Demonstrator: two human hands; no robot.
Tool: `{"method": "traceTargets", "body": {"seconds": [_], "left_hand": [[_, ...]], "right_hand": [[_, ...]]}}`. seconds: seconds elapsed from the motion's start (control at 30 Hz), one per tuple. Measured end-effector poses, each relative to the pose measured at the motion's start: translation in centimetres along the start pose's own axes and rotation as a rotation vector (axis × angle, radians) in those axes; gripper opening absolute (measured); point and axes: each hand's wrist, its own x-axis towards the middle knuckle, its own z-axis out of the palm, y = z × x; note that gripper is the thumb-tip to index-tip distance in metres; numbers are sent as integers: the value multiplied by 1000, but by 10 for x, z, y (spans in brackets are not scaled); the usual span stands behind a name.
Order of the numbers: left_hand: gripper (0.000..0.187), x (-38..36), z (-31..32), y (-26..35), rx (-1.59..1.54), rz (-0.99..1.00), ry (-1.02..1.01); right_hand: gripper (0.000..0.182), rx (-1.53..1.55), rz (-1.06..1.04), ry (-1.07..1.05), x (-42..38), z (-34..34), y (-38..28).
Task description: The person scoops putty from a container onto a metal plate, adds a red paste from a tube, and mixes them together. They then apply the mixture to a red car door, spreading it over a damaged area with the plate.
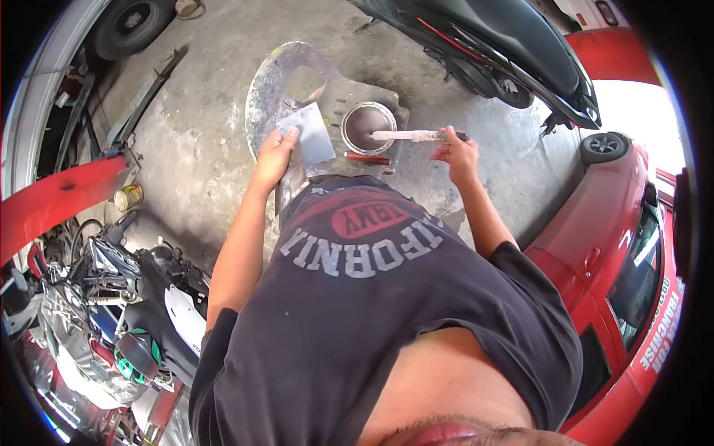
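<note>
My left hand [275,154] pinches the edge of a flat, pale grey-white rectangular sheet [309,135], thumb on top. To its right stands an open round can [344,140] with grey-brown paste inside. My right hand [457,153] is closed on the dark handle of a long, paste-coated mixing spatula [409,136], whose tip reaches over the rim into the can. Just below the can lies a red-brown stick-like piece [367,158]. These things sit on a worn, paint-splashed plastic chair [265,82] in front of my body.
A dark motorcycle [491,44] stands at the upper right, a red car [587,223] at the right. More motorcycles [141,297] crowd the lower left. Red lift arms [63,197] reach in from the side, near a small yellow tin [129,197]. A loose wheel [132,26] lies upper left.
</note>
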Motion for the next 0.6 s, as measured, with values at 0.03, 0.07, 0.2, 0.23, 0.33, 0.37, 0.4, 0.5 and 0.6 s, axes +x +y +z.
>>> {"method": "traceTargets", "body": {"seconds": [0.03,0.07,0.2,0.23,0.33,0.37,0.4,0.5,0.6], "left_hand": [[40,12,3,-20,55,-7,-32],[39,21,5,-30,110,-13,-65],[39,39,22,-28,263,-82,-126],[40,41,27,-27,225,-57,-130],[39,53,40,-27,164,-12,-145],[39,59,43,-30,182,-18,-150],[38,64,46,-29,201,-24,-154],[37,74,56,-26,132,-49,-194],[37,73,65,-21,-167,-96,-271]], "right_hand": [[29,41,-17,0,-11,-7,-11],[30,48,-33,-5,-22,-12,-23],[35,115,-102,-38,-68,-27,-70],[36,125,-125,-47,-80,-29,-81],[39,147,-178,-80,-111,-36,-113],[40,153,-193,-92,-119,-39,-122],[42,159,-192,-94,-124,-44,-129],[43,184,-204,-94,-140,-51,-148],[45,215,-179,-108,-150,-50,-154]]}}
